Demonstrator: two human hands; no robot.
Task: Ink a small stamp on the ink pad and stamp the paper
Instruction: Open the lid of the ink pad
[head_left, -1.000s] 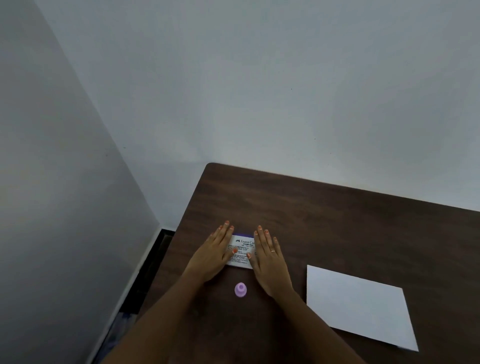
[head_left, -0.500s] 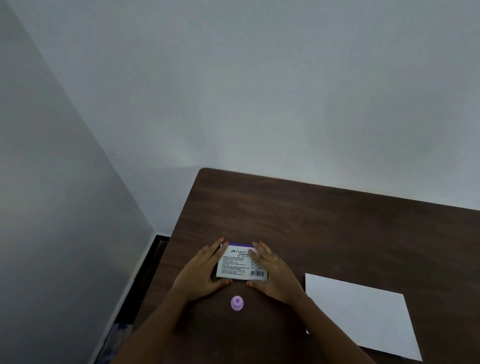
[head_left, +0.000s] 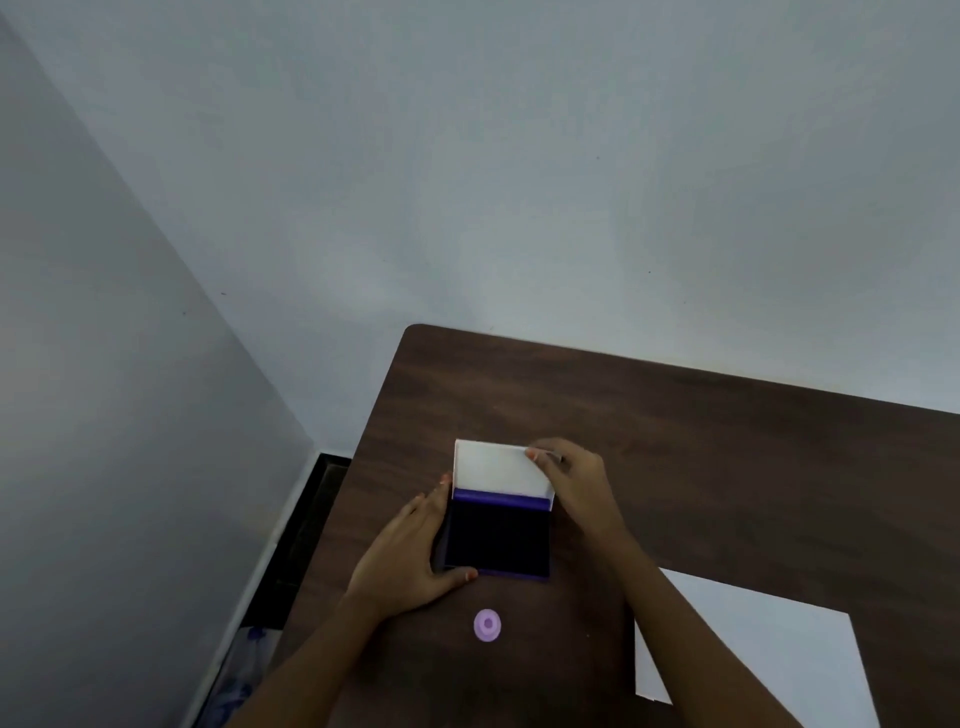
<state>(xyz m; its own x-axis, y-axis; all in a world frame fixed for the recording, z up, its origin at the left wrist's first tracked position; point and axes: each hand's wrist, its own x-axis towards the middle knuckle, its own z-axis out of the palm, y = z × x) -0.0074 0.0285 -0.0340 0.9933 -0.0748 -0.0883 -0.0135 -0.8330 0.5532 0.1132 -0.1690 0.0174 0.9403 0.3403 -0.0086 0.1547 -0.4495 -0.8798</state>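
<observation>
The ink pad (head_left: 497, 538) lies open on the tabletop (head_left: 701, 441), its dark inking face bare and its white lid (head_left: 501, 467) swung up at the far side. The left hand (head_left: 410, 556) grips the pad's near-left corner, fingers along its left edge and thumb at the front, pinning the base down. The right hand (head_left: 579, 486) pinches the lid's far-right corner between thumb and fingers, propping it up. The step in hand looks like opening the pad; no inking has begun. The small lilac stamp (head_left: 487, 625) stands free, just nearer the person than the left hand's thumb, touched by neither hand. The paper (head_left: 753, 660) lies flat to the right of the right forearm, apart from the pad and with no mark visible. Next, one hand probably has to let go, take the stamp by its knob and press it squarely onto the dark face while the other steadies the pad
</observation>
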